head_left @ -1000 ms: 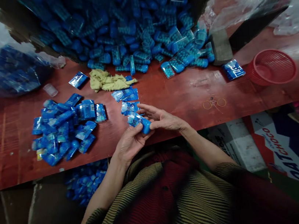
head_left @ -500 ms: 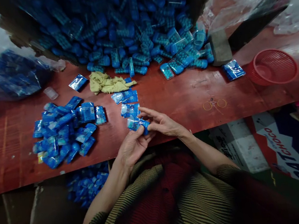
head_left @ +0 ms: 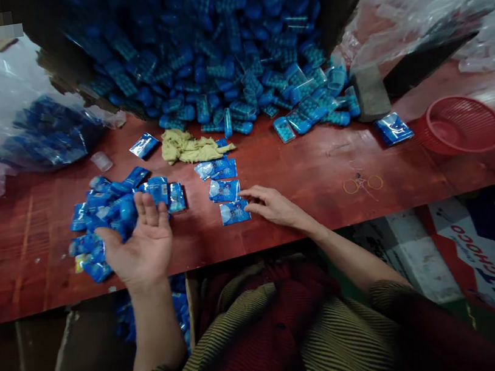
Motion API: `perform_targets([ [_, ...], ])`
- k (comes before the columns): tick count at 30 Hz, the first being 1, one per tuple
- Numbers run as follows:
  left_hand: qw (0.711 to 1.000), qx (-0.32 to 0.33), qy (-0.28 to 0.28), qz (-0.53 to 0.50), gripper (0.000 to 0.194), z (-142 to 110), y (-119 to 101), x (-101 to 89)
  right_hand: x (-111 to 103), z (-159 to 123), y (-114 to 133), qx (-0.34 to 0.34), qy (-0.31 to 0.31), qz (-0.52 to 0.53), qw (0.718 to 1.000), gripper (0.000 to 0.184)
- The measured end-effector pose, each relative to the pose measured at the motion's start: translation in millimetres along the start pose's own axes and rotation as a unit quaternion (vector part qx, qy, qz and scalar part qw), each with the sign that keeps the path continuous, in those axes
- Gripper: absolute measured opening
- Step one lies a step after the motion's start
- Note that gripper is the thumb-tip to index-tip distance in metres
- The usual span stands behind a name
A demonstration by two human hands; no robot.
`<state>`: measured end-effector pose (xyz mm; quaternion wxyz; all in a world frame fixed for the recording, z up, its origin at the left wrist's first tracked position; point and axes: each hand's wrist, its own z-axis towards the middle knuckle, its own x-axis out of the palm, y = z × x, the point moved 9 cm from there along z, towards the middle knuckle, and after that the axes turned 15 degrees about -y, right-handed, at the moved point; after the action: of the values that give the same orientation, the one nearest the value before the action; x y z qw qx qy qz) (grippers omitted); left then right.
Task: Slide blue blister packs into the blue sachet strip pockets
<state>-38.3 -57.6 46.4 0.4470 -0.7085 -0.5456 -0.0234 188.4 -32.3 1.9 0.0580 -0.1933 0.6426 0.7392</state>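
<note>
My left hand point(head_left: 140, 243) is palm up over the near side of a pile of small blue wrapped bottles point(head_left: 95, 216), its fingers stretched and thumb spread. A blue rounded bottle point(head_left: 127, 209) shows just beyond it, between thumb and fingers; whether it touches the hand I cannot tell. My right hand point(head_left: 273, 206) rests low over the table, its thumb and forefinger apart, fingertips at the right edge of a flat blue printed sleeve point(head_left: 234, 212). More flat blue sleeves point(head_left: 224, 190) lie in a row behind that one.
A large heap of blue-capped clear bottles point(head_left: 233, 83) spills from a dark box at the back. A yellow cloth point(head_left: 189, 147) lies before it. To the right are a red basket point(head_left: 464, 124), a blue packet point(head_left: 393, 129) and yellow rubber bands point(head_left: 362, 184). Plastic bags point(head_left: 47, 134) stand left.
My left hand has let go of the blue wrapped bottle and swung left to the pile, opening. My right hand has moved from that bottle to the nearest flat sleeve. The view has shifted slightly.
</note>
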Motion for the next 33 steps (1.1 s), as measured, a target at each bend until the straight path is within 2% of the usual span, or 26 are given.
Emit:
perform_targets([
  [2, 1.000, -0.006, -0.022, 0.018, 0.054, 2, -1, -4.0, 2, 6, 5, -0.049, -0.005, -0.116, 0.992, 0.035],
  [4, 0.995, -0.044, -0.023, 0.082, 0.038, -2, 24, -7.6, 11, 6, 9, -0.090, 0.018, -0.229, 0.969, 0.038],
  [6, 0.985, -0.070, 0.000, 0.159, 0.018, -7, 57, -10.9, 22, 1, 10, -0.111, 0.040, -0.321, 0.940, 0.036],
  [9, 0.976, 0.002, 0.038, 0.216, 0.024, -7, 81, -13.9, 26, -6, 7, -0.111, 0.017, -0.382, 0.917, 0.025],
  [12, 0.961, 0.091, 0.023, 0.260, 0.031, -2, 83, -23.1, 25, -7, 2, -0.109, -0.019, -0.388, 0.915, 0.016],
  [16, 0.931, 0.169, -0.028, 0.321, 0.041, -1, 81, -33.7, 19, -4, 1, -0.120, -0.062, -0.368, 0.920, 0.019],
  [19, 0.931, 0.125, -0.005, 0.343, 0.051, -4, 98, -30.1, 10, -6, 12, -0.129, -0.103, -0.301, 0.939, 0.017],
  [22, 0.940, 0.032, 0.038, 0.336, 0.037, -7, 121, -23.5, 6, -10, 20, -0.121, -0.115, -0.210, 0.963, 0.016],
  [24, 0.946, 0.011, 0.040, 0.323, 0.033, -6, 126, -21.5, 4, -10, 15, -0.074, -0.119, -0.125, 0.982, 0.015],
  [27, 0.942, 0.026, 0.036, 0.334, 0.034, 1, 125, -19.0, 2, -3, -2, 0.017, -0.126, -0.030, 0.991, 0.027],
  [30, 0.931, 0.038, 0.022, 0.361, 0.035, 10, 123, -18.9, 8, 7, -6, 0.043, -0.088, -0.062, 0.993, 0.018],
  [33, 0.924, -0.012, 0.037, 0.380, 0.035, 14, 123, -20.3, 11, 12, -5, 0.067, -0.052, -0.181, 0.980, 0.027],
])
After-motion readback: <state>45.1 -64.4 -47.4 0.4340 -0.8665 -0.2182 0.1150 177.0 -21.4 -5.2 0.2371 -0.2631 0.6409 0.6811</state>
